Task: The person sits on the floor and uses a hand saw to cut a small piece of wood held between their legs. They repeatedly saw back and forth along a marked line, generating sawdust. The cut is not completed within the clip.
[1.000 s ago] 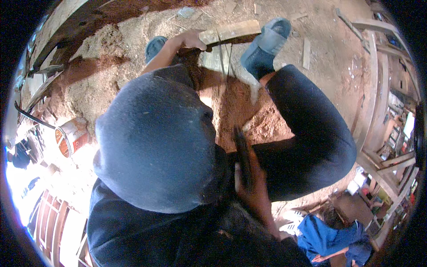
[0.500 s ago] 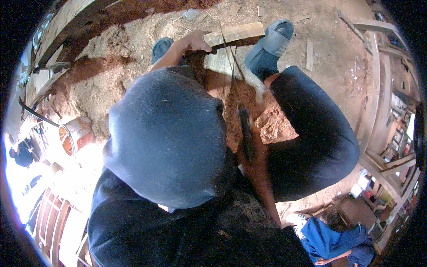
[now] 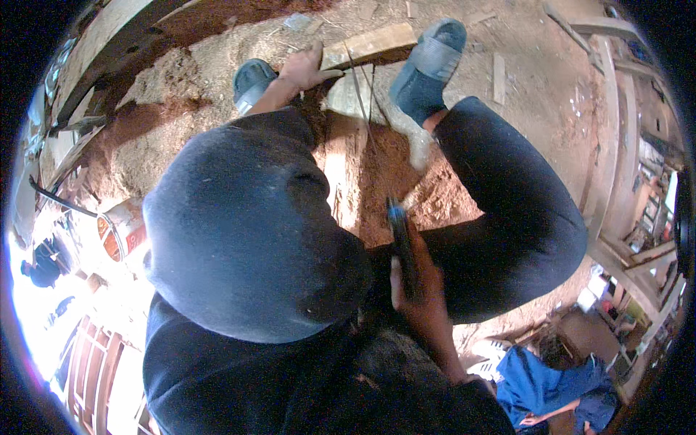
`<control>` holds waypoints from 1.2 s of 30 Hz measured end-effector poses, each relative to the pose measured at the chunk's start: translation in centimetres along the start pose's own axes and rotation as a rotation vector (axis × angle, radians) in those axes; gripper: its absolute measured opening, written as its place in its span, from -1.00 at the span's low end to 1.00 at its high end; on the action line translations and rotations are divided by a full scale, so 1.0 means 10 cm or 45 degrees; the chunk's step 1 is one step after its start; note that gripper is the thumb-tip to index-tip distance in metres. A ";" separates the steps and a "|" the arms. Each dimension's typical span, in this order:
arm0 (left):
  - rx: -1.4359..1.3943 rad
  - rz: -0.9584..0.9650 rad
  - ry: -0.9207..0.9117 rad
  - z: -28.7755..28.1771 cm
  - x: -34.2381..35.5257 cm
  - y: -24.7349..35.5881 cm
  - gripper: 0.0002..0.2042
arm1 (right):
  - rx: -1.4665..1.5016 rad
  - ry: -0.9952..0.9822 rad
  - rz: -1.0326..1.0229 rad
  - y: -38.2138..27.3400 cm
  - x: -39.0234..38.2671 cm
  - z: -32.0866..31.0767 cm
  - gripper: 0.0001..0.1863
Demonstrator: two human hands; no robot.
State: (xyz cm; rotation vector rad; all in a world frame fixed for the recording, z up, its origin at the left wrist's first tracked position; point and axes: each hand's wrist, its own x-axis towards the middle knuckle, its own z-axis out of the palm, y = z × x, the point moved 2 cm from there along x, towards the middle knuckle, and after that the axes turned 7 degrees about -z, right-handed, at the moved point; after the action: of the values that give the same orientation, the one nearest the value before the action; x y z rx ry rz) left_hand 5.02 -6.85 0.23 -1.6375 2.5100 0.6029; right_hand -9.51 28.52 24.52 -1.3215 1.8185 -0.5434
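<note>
A short pale wooden board [image 3: 370, 43] lies in front of me between my feet. My left hand [image 3: 301, 71] is closed around its left end, thumb along the near edge and a finger over the top. My right hand [image 3: 420, 279] is wrapped around the dark handle of a handsaw [image 3: 367, 119], low beside my right thigh. The saw's long thin blade is seen nearly edge-on and reaches forward to the board. Under the blade is a light wooden block [image 3: 348, 98], partly in shadow.
Reddish sawdust [image 3: 446, 196] covers the ground by my right leg. My bent knees stand on both sides. A bucket [image 3: 119, 230] is at the left, and timber frames [image 3: 616, 138] line the right. Another person in blue [image 3: 547, 384] is at the lower right.
My right hand has drawn the saw back toward me, its handle now lower. My left hand stays at the board's end, with a finger lifted more upright. The view has shifted slightly.
</note>
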 end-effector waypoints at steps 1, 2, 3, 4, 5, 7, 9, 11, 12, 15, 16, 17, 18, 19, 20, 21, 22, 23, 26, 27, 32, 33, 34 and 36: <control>-0.032 0.055 -0.047 0.00 0.03 -0.02 -0.12 | 0.258 -0.197 0.282 0.05 0.01 0.03 -0.35; -0.037 0.077 -0.027 0.00 0.04 -0.03 -0.14 | 0.260 -0.247 0.322 0.07 0.02 0.04 -0.35; -0.041 0.090 -0.044 -0.01 0.05 -0.04 -0.15 | 0.305 -0.224 0.295 0.08 0.04 0.05 -0.36; -0.026 0.094 -0.059 -0.01 0.06 -0.05 -0.17 | 0.334 -0.030 -0.013 0.05 0.07 0.02 -0.36; -0.035 0.131 -0.046 -0.03 0.07 -0.05 -0.20 | 0.117 0.109 -0.274 0.02 0.08 0.01 -0.36; -0.045 0.154 -0.040 -0.03 0.08 -0.06 -0.25 | 0.103 0.085 -0.170 0.04 0.09 0.02 -0.37; -0.072 0.148 -0.065 -0.02 0.11 -0.08 -0.28 | 0.146 0.065 -0.087 0.05 0.10 0.02 -0.37; -0.137 0.133 -0.111 0.00 0.17 -0.12 -0.29 | 0.253 0.041 -0.011 0.05 0.11 0.00 -0.39; -0.137 0.137 -0.146 0.03 0.21 -0.14 -0.30 | 0.224 0.036 -0.014 0.04 0.12 -0.02 -0.39; -0.355 0.241 -0.186 0.05 0.39 -0.20 -0.31 | 0.152 0.056 -0.063 -0.01 0.16 -0.12 -0.40; -0.421 0.362 -0.249 0.06 0.43 -0.20 -0.30 | 0.132 0.082 -0.091 -0.03 0.18 -0.15 -0.40; -0.441 0.412 -0.307 0.05 0.50 -0.20 -0.29 | 0.109 0.112 -0.131 -0.05 0.20 -0.18 -0.40; -0.461 0.435 -0.410 0.05 0.52 -0.20 -0.28 | 0.123 0.124 -0.156 -0.07 0.23 -0.20 -0.39; -0.538 0.388 -0.490 0.03 0.55 -0.21 -0.27 | 0.140 0.129 -0.174 -0.09 0.25 -0.22 -0.39; -0.606 0.321 -0.587 0.00 0.57 -0.21 -0.26 | 0.154 0.138 -0.202 -0.10 0.27 -0.22 -0.39; -0.672 0.260 -0.676 -0.02 0.57 -0.20 -0.24 | 0.150 0.098 -0.107 -0.10 0.30 -0.22 -0.38; -0.668 0.252 -0.665 -0.06 0.56 -0.18 -0.24 | 0.145 0.057 -0.012 -0.10 0.33 -0.20 -0.38; -0.666 0.238 -0.662 -0.08 0.53 -0.15 -0.25 | 0.142 0.011 0.088 -0.09 0.35 -0.19 -0.38; -0.442 0.135 -0.380 -0.10 0.43 -0.07 -0.18 | 0.202 0.059 -0.108 -0.14 0.42 -0.19 -0.38; -0.310 0.104 -0.261 -0.09 0.41 -0.04 -0.14 | 0.188 0.098 -0.110 -0.14 0.44 -0.20 -0.38; -0.467 0.014 -0.283 0.01 0.43 -0.04 -0.17 | 0.226 0.095 -0.159 -0.17 0.48 -0.23 -0.39; -0.504 -0.001 -0.322 0.03 0.44 -0.05 -0.19 | 0.210 0.078 -0.144 -0.18 0.48 -0.24 -0.39; -0.590 -0.036 -0.358 0.05 0.45 -0.07 -0.22 | 0.206 0.055 -0.099 -0.18 0.48 -0.24 -0.39; -0.772 -0.195 -0.394 0.10 0.50 -0.12 -0.28 | 0.199 0.046 -0.091 -0.19 0.48 -0.25 -0.39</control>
State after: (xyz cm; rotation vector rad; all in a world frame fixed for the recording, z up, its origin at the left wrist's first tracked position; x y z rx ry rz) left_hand 3.86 -11.19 -2.41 -1.6980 2.0658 1.5719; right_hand -11.04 23.05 25.71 -1.2810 1.7257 -0.7373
